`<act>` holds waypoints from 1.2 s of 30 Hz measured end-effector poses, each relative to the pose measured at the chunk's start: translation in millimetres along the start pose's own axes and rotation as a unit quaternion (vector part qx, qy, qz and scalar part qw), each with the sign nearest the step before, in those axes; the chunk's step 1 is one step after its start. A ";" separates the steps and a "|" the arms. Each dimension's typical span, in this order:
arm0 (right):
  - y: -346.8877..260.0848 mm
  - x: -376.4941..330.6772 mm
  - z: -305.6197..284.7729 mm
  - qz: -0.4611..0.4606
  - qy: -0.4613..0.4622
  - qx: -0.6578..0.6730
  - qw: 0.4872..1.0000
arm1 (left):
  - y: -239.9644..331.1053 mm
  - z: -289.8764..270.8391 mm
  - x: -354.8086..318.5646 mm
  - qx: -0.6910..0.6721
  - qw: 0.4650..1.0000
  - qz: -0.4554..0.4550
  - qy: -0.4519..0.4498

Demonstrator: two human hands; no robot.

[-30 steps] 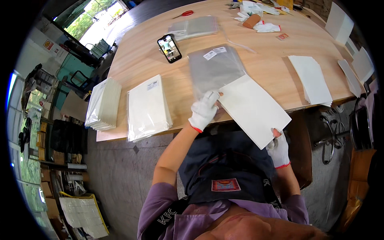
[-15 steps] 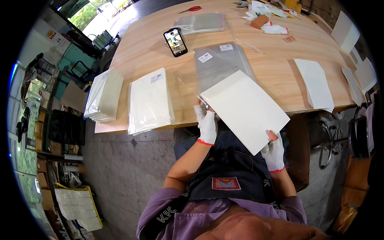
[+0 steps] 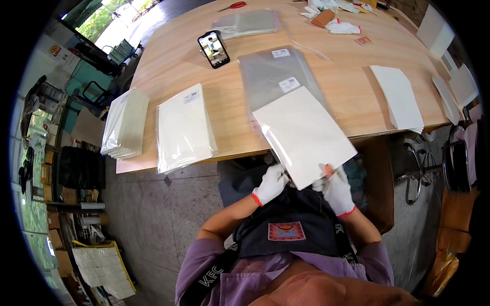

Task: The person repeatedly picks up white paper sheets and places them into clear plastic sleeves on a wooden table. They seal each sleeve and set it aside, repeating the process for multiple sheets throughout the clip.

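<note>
A white board point(image 3: 304, 133) lies tilted over the table's front edge, its surface glossy under a clear plastic bag. The bag's upper part, with a printed label point(image 3: 289, 84), reaches past the board's top. My right hand point(image 3: 338, 192), in a white glove with bare fingertips showing, grips the lower right edge, thumb on top. At the lower left edge, my gloved left hand point(image 3: 270, 184) is closed, its fingers pinching the bag's edge, slightly blurred. Beneath lies a stack of clear plastic bags point(image 3: 270, 66), the top one labelled.
To the left stand two piles of bagged white boards point(image 3: 185, 130) point(image 3: 124, 122). Bare white boards point(image 3: 397, 99) are stacked at the right. A propped phone point(image 3: 214, 49), more plastic bags point(image 3: 246, 23), red-handled scissors point(image 3: 233, 6) and white gloves point(image 3: 343, 27) lie farther back.
The board has shifted slightly toward me and now shows glossy plastic over it. My left hand has moved from its upper left side down to the lower left edge. One label has shifted right.
</note>
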State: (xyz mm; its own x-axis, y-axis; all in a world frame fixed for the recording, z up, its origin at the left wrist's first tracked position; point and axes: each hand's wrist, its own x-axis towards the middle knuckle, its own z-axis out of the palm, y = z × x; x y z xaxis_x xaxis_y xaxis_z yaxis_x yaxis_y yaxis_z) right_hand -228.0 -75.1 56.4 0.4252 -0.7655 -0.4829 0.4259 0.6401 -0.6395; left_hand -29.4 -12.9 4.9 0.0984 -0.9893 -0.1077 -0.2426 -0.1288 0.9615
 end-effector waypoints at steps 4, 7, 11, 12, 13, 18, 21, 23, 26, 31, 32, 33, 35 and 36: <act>20.9 14.0 -11.9 0.044 -0.055 0.066 0.995 | -3.7 7.7 -8.2 -0.210 0.969 -0.106 -0.080; 20.6 22.7 4.4 -0.028 -0.122 0.168 0.978 | 3.5 1.2 -4.6 -0.263 0.955 -0.122 -0.057; 30.2 12.6 14.1 0.111 -0.243 0.082 0.960 | -18.4 -12.0 4.6 -0.258 0.959 -0.119 -0.019; 20.7 8.1 15.5 0.079 -0.263 -0.044 0.960 | -12.4 -15.3 2.4 -0.266 0.955 -0.129 -0.014; 9.1 3.8 20.2 0.050 -0.278 -0.167 0.944 | -2.7 -17.9 -2.0 -0.274 0.951 -0.142 -0.008; -30.7 42.1 63.5 -0.478 -0.204 -0.728 0.447 | 3.5 -21.8 -10.4 -0.293 0.948 -0.111 0.062; -35.5 90.2 56.5 -0.516 -0.225 -0.726 0.395 | 6.0 -26.9 -9.7 -0.265 0.954 -0.129 0.049; -46.2 96.5 59.6 -0.458 -0.210 -0.764 0.403 | 10.1 -34.5 -9.5 -0.277 0.949 -0.139 0.056; -40.5 93.3 56.5 -0.481 -0.166 -0.775 0.375 | 10.6 -43.3 -7.5 -0.276 0.949 -0.150 0.031; -34.8 56.7 69.7 -0.413 -0.208 -0.757 0.462 | 7.7 -44.8 -13.0 -0.288 0.943 -0.152 0.070; -28.9 56.6 69.7 -0.416 -0.226 -0.743 0.473 | 5.8 -45.2 -14.3 -0.299 0.940 -0.149 0.069; -22.4 57.5 71.2 -0.409 -0.233 -0.749 0.465 | 4.7 -45.3 -15.0 -0.310 0.937 -0.145 0.069; -12.7 53.9 73.1 -0.416 -0.237 -0.763 0.435 | 3.5 -45.3 -16.8 -0.325 0.934 -0.132 0.068; -4.5 58.2 76.6 -0.405 -0.239 -0.779 0.416 | 2.9 -45.9 -17.5 -0.331 0.933 -0.125 0.069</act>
State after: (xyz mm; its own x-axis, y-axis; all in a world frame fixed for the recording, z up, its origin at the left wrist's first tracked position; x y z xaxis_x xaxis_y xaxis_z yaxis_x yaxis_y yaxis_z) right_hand -144.0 -117.4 77.0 0.9148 -0.3488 0.2035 -0.2905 -0.9185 -0.2684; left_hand 12.5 7.2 21.1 0.2054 -0.9102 -0.3597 0.4499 -0.2386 0.8606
